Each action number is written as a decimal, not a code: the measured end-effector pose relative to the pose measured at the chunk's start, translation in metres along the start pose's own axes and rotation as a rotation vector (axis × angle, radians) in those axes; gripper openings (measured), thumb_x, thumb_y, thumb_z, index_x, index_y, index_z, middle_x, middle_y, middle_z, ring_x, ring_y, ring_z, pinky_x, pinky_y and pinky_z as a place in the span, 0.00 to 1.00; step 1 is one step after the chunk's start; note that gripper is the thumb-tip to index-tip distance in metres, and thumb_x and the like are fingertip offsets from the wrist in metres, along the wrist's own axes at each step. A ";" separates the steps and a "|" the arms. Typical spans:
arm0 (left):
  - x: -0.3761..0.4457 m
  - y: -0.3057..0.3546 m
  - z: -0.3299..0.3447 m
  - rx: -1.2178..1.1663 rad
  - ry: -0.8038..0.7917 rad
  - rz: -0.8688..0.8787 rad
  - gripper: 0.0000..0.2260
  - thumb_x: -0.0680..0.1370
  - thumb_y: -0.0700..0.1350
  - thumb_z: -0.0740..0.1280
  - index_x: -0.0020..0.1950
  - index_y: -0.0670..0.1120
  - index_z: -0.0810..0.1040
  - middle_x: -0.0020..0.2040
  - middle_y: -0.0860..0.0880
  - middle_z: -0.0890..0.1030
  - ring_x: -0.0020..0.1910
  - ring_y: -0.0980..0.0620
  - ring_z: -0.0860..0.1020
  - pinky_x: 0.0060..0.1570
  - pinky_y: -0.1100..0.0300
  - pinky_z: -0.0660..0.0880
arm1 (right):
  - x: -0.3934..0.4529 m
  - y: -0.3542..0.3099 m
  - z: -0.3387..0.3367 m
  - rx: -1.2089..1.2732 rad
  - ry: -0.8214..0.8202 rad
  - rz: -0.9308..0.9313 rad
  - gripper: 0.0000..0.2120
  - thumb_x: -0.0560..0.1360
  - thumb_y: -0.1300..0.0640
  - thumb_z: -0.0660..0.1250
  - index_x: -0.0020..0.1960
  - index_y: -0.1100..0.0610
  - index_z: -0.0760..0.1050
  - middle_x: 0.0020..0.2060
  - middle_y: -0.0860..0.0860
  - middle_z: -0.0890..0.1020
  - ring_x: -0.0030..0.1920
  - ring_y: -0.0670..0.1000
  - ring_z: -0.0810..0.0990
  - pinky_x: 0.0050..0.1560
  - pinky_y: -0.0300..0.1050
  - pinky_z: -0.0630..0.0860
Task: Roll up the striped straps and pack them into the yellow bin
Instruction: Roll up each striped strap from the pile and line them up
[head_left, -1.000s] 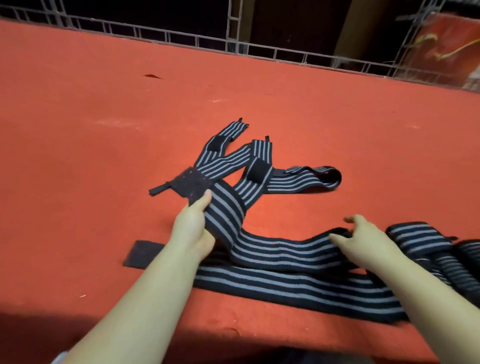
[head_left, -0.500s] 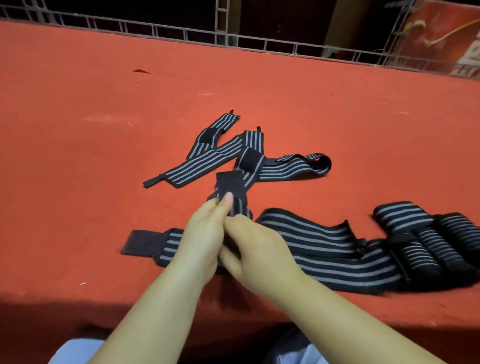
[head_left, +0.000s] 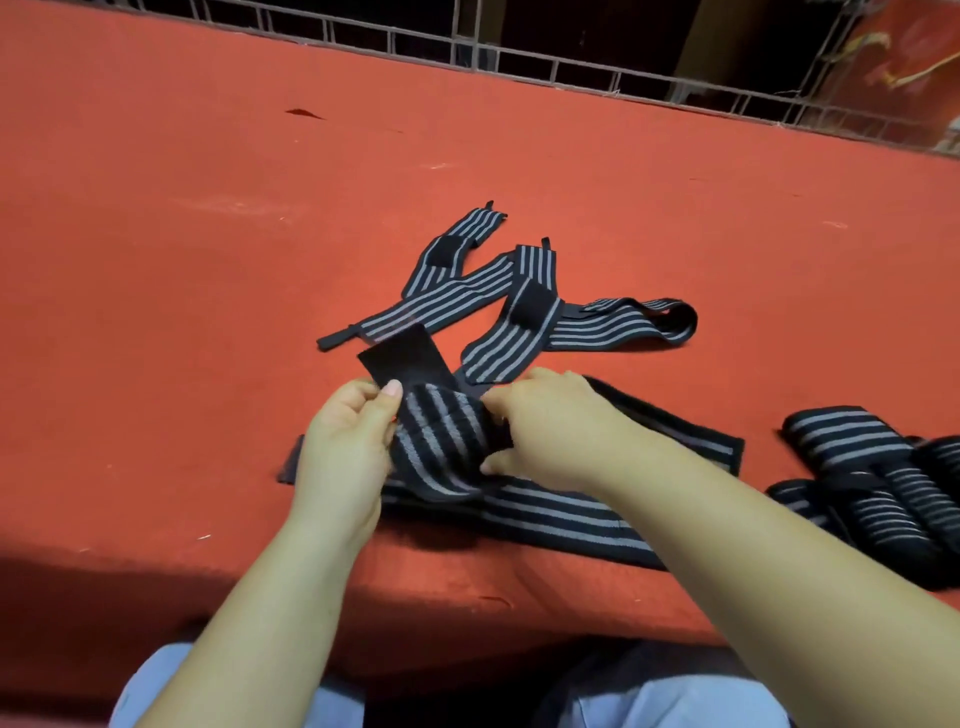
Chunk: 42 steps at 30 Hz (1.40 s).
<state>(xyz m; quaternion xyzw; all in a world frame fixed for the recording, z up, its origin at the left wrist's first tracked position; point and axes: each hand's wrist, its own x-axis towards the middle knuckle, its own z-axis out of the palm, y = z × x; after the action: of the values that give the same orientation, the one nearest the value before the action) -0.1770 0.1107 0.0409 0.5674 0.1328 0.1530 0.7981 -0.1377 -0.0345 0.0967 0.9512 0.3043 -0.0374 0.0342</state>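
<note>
Two hands on ribbed striped strap

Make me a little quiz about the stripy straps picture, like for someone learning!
1. True or false: both hands hold the same strap.
2. Which hand's thumb rests by the black patch? A) left hand B) right hand
3. Fill in: finished rolls lie on the person's ____ side.

Key: 1 true; 2 A; 3 right.
</note>
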 end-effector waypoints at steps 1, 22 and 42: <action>0.002 -0.001 -0.007 0.044 0.014 0.012 0.12 0.80 0.41 0.60 0.36 0.47 0.72 0.29 0.49 0.72 0.29 0.53 0.69 0.32 0.58 0.67 | 0.005 -0.005 -0.002 -0.032 -0.062 -0.014 0.14 0.72 0.46 0.69 0.51 0.54 0.74 0.50 0.50 0.80 0.56 0.55 0.74 0.52 0.47 0.71; 0.037 -0.002 -0.097 0.399 0.010 -0.275 0.09 0.80 0.43 0.62 0.42 0.44 0.77 0.39 0.48 0.81 0.25 0.58 0.79 0.25 0.66 0.75 | 0.074 -0.008 0.035 0.634 -0.355 0.137 0.18 0.71 0.42 0.70 0.46 0.58 0.81 0.40 0.52 0.84 0.41 0.50 0.81 0.51 0.43 0.76; 0.044 -0.015 -0.112 0.774 0.157 -0.247 0.08 0.74 0.40 0.65 0.35 0.43 0.75 0.24 0.48 0.79 0.24 0.51 0.78 0.35 0.59 0.77 | 0.096 -0.001 0.074 1.127 -0.428 0.229 0.14 0.72 0.54 0.72 0.30 0.54 0.74 0.24 0.46 0.78 0.24 0.42 0.74 0.29 0.33 0.71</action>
<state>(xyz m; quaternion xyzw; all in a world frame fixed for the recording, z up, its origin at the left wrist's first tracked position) -0.1787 0.2204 -0.0112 0.7921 0.3082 0.0376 0.5256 -0.0640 0.0157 0.0145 0.8210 0.1199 -0.3788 -0.4100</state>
